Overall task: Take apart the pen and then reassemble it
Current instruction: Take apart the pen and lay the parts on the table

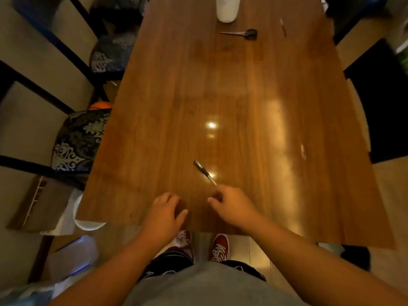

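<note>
Head view: pen (204, 172) lies on the table (242, 85), slanting to 11 o'clock from the right hand (231, 206), curled at its tip, grip unclear, left hand (164, 209) loose, empty, seemingly poised to help

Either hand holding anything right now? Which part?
Left hand holds nothing. Right hand meets the pen at its near, thin end; whether it grips or only touches cannot be told.

A glossy brown wooden desk (242, 96) fills the middle, with lamp glare (211, 125) reflected near its centre. Black-framed chairs with patterned cushions stand at 9 o'clock (81, 140) and 10 o'clock (110, 54). Pale floor tiles (258, 250) show at 6 o'clock.
</note>
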The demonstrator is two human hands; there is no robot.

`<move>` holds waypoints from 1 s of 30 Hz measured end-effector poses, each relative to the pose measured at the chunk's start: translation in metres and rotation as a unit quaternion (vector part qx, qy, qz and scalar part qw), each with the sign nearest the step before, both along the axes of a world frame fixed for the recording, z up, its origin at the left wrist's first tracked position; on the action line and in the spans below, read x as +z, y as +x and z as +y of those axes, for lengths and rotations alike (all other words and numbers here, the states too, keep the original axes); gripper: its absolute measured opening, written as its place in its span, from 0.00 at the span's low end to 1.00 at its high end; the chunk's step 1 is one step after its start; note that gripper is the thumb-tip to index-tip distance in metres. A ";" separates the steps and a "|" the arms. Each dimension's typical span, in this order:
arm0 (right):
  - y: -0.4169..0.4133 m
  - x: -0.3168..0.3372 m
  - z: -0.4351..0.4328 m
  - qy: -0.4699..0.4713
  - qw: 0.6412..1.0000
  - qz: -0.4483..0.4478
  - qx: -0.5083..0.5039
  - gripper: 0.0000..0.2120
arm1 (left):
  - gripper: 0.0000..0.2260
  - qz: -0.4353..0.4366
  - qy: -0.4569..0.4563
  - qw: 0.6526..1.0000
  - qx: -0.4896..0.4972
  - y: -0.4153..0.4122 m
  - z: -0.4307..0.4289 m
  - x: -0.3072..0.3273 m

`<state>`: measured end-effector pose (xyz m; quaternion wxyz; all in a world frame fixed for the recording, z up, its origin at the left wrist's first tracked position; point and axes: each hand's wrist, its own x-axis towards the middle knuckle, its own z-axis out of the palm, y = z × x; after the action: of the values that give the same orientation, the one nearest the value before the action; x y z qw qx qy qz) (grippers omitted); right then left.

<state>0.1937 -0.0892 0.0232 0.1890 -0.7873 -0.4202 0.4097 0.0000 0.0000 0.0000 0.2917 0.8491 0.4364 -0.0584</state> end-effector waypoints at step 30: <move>0.030 -0.021 0.087 0.011 0.958 0.201 -0.204 0.06 | 0.09 -0.074 -0.122 0.985 -0.097 0.076 0.069 0.014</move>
<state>0.2240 -0.0020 0.0018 0.3579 -0.7558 -0.2083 0.5072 0.0762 0.0691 0.0144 0.4177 0.8473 0.3189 -0.0762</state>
